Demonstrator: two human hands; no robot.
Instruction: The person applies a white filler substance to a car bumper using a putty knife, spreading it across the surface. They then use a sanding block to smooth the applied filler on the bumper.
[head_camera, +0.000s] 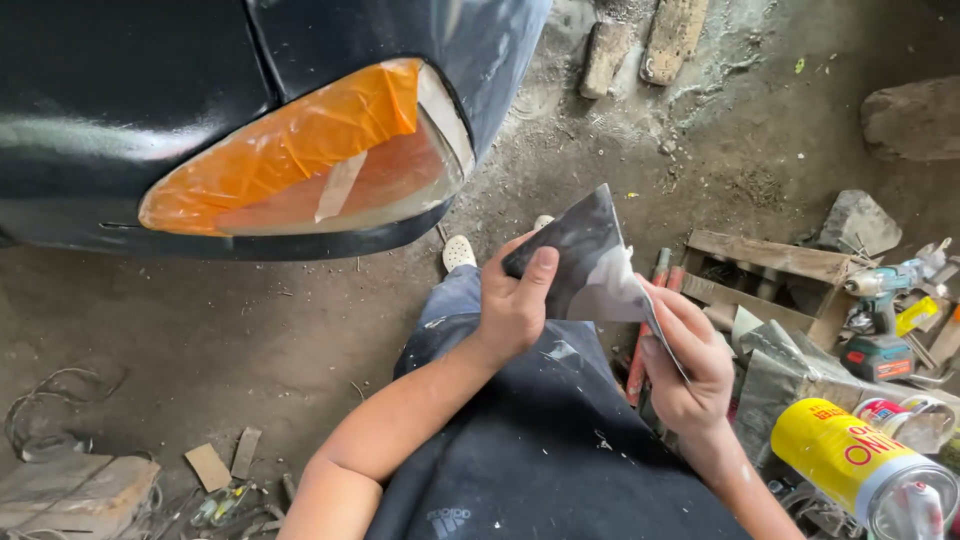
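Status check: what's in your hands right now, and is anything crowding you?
Left hand and right hand both grip the grey sheet. Masked headlight above, untouched. Yellow can and cordless drill beside right hand.

Under me is a dusty dirt floor (300, 320) strewn with bits. By my right knee lie a wooden crate (770, 270), a teal cordless drill (880, 300), a yellow spray can (850, 460) on its side and a grey stone block (858, 220). To my left lie cardboard scraps (222, 460) and a loose wire loop (50, 410); two wooden blocks (640, 45) lie farther off, past the car.
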